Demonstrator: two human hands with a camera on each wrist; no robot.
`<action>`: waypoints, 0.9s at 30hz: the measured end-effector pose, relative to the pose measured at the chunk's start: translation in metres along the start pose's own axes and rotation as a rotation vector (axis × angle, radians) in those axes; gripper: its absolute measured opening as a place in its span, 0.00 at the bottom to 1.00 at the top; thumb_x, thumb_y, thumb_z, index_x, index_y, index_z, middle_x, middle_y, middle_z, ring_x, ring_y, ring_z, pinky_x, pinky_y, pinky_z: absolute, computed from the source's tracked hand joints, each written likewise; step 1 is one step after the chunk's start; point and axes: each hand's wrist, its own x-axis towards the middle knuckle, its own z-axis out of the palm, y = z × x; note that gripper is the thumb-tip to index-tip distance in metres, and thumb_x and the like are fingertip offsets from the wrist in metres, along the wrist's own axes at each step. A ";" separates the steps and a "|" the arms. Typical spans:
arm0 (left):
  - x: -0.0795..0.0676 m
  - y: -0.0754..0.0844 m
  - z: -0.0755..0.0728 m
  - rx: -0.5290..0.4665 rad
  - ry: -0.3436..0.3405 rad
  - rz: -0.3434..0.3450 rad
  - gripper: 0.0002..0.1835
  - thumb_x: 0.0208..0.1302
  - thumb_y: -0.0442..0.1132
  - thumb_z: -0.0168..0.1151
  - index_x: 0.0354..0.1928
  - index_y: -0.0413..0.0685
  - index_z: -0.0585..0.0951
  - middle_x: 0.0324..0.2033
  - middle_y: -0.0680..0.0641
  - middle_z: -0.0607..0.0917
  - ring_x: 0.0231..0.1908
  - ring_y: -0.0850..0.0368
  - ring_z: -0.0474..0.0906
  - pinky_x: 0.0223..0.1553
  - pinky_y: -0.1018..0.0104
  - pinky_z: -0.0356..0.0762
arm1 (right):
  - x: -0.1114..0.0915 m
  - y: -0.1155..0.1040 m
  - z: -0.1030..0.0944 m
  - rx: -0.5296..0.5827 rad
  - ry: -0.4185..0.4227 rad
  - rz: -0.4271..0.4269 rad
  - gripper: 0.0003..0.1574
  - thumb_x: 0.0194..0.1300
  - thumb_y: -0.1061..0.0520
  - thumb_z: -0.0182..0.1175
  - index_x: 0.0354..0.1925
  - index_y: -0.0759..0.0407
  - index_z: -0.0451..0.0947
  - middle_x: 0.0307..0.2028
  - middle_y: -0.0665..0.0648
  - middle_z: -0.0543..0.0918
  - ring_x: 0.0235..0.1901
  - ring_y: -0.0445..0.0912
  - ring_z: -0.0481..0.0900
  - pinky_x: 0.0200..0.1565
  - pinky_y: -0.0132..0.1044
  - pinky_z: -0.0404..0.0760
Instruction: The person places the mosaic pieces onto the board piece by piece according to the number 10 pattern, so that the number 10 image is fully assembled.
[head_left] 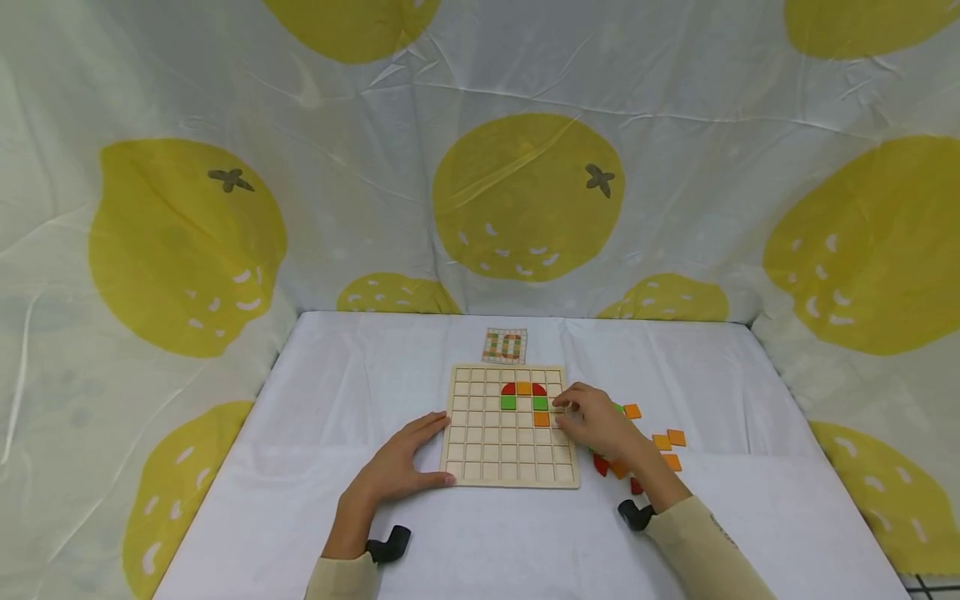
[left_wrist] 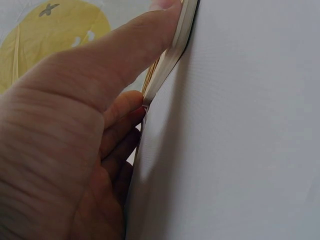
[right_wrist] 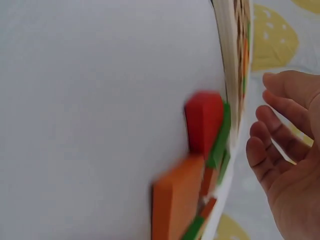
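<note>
A wooden grid board (head_left: 480,458) lies flat on the table. Near its top, two red rounded-corner tiles flank a light orange tile (head_left: 524,388). Beneath the red ones sit two green tiles, and a darker orange tile (head_left: 542,419) is under the right green one. My left hand (head_left: 397,462) steadies the board, its thumb at the near left corner and fairly straight fingers along the left edge. Over the right edge hovers my right hand (head_left: 596,423), fingers loosely bent; the right wrist view shows nothing between thumb and fingers.
Right of the board lie loose tiles: several orange ones such as an orange tile (head_left: 677,437), plus red and green ones, partly hidden by the right forearm. A small pattern card (head_left: 504,346) lies behind the board. A lemon-print cloth (head_left: 360,192) rises around the white table.
</note>
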 end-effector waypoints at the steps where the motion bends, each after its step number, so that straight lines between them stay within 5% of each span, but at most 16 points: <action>1: 0.000 0.000 0.000 0.002 0.000 0.000 0.54 0.49 0.70 0.75 0.78 0.65 0.66 0.78 0.59 0.63 0.80 0.51 0.56 0.76 0.42 0.62 | -0.002 0.001 -0.004 0.002 0.006 0.006 0.14 0.68 0.56 0.68 0.51 0.56 0.86 0.45 0.50 0.84 0.42 0.45 0.78 0.47 0.41 0.83; 17: -0.001 0.001 0.000 0.012 0.024 0.011 0.54 0.49 0.69 0.76 0.77 0.62 0.68 0.78 0.56 0.65 0.79 0.47 0.59 0.74 0.40 0.64 | -0.053 0.058 -0.052 -0.076 0.120 0.139 0.18 0.67 0.55 0.70 0.54 0.58 0.85 0.48 0.55 0.84 0.44 0.50 0.78 0.40 0.37 0.80; 27: -0.001 0.001 0.000 -0.007 0.007 0.012 0.53 0.50 0.69 0.75 0.78 0.61 0.67 0.78 0.56 0.64 0.79 0.48 0.57 0.75 0.40 0.62 | -0.060 0.085 -0.060 -0.114 0.004 0.227 0.25 0.67 0.52 0.70 0.59 0.60 0.82 0.49 0.58 0.81 0.46 0.52 0.76 0.51 0.51 0.82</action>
